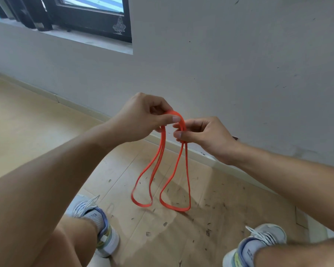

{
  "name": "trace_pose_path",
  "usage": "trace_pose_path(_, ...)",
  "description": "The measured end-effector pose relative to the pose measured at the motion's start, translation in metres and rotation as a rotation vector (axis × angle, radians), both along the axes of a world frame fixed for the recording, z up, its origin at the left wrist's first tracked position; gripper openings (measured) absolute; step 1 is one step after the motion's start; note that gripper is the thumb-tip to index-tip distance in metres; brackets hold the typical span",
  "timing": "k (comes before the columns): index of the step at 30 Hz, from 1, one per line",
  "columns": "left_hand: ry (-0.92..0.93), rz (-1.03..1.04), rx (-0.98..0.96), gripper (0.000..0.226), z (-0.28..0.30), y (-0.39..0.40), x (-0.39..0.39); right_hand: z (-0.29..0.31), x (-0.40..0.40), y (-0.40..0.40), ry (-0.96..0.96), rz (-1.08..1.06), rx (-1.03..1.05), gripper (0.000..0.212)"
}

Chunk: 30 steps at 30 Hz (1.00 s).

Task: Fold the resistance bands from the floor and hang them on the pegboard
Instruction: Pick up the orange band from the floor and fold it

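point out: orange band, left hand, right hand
orange band (187,182): head view, on the right-hand hanging strand.
left hand (141,118): head view, on the back of the hand pinching the band's top.
right hand (202,134): head view, on the middle of the hand gripping the band.

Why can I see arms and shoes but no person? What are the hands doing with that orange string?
The camera sits on the person's head and looks down, so you see what they see: their own arms, knees and shoes. There is only this one picture. The orange thing is a stretchy resistance band for exercise. The left hand and the right hand both pinch it at the top, close together. It is doubled over, so two loops hang down above the wooden floor. The floor has dark scuff marks on it. Behind is a pale wall with a dark window at the top left.
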State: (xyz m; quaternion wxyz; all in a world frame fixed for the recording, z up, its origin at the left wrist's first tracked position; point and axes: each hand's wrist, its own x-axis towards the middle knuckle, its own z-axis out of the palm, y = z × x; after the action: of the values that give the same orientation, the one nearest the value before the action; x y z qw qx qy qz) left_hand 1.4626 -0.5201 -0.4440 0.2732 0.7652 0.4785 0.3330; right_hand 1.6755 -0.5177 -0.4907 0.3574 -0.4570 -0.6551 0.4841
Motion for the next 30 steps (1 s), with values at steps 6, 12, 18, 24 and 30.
trace_pose_path(6, -0.176, -0.031, -0.069, 0.020, 0.000, -0.004, 0.007, -0.004, -0.007, -0.007, -0.091, 0.081, -0.038, 0.020)
trace_pose_path(12, -0.227, -0.062, -0.094, 0.030, 0.001, -0.007, 0.009, -0.005, -0.009, -0.009, -0.158, 0.060, 0.028, 0.015)
trace_pose_path(18, -0.240, -0.050, -0.085, 0.037, 0.001, -0.009, 0.012, -0.008, -0.008, -0.009, -0.257, 0.071, 0.076, 0.009)
trace_pose_path(24, -0.221, -0.024, -0.047, 0.023, 0.001, -0.009, 0.014, -0.010, -0.003, -0.007, -0.298, 0.068, 0.086, 0.016)
trace_pose_path(30, -0.193, -0.028, -0.030, 0.034, 0.002, -0.012, 0.018, -0.014, -0.001, -0.007, -0.339, 0.099, 0.119, 0.021)
